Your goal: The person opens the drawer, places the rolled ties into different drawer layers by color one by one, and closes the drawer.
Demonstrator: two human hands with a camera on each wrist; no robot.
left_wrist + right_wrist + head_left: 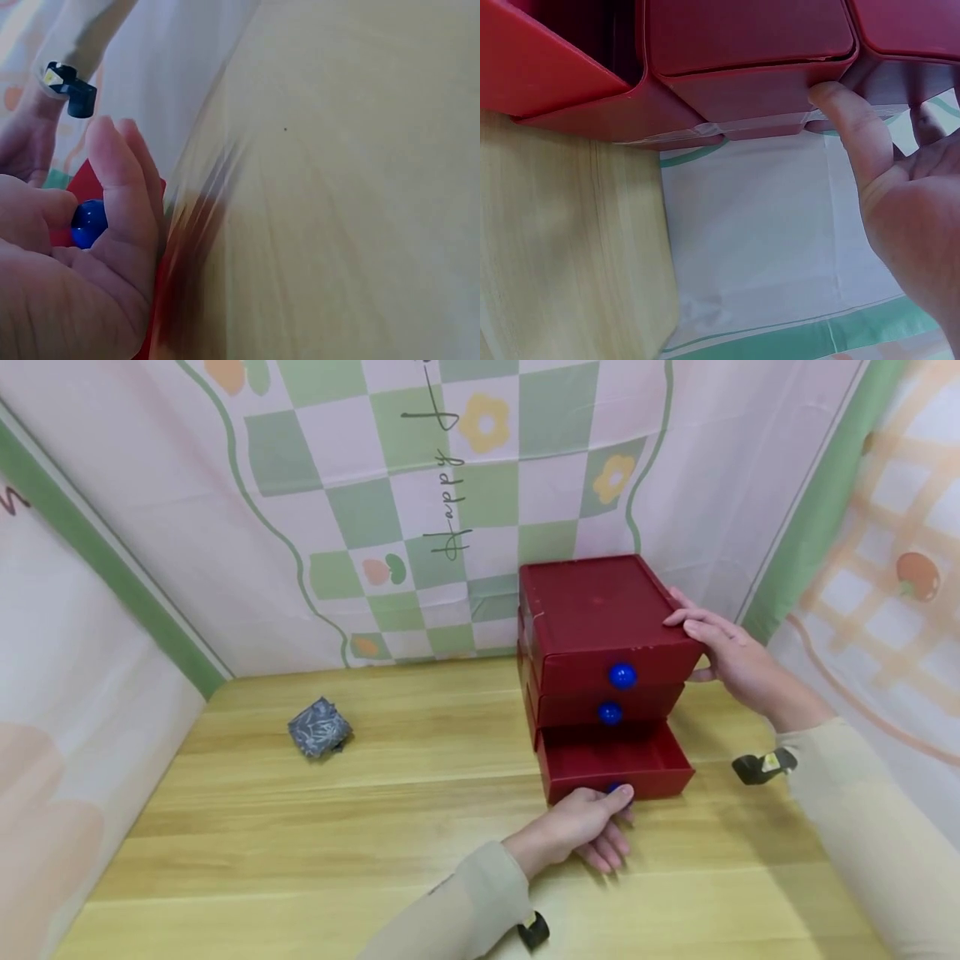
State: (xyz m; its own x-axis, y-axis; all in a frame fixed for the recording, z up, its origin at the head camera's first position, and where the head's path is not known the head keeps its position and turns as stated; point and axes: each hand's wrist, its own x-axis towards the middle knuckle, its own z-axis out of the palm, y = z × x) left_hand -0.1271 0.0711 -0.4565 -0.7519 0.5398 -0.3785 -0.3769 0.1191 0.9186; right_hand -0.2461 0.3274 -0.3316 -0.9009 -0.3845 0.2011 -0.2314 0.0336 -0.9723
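Note:
A red three-tier drawer box (596,602) with blue knobs stands at the right of the table. Its bottom drawer (611,764) is pulled out, showing the red inside. The left hand (581,827) pinches the round blue knob (88,223) of that drawer between thumb and index finger, the other fingers extended below. At the box's upper right edge rests the right hand (731,652), fingers over the top; in the right wrist view, one fingertip (826,94) presses the red side wall. Both upper drawers, with a top knob (622,676) and a middle knob (610,713), are pushed in.
A crumpled dark grey patterned packet (319,728) lies on the left of the wooden table (360,852). Behind the table hangs a checkered curtain (420,510), and more printed cloth closes off both sides. Black camera mounts (763,767) are strapped at the wrists.

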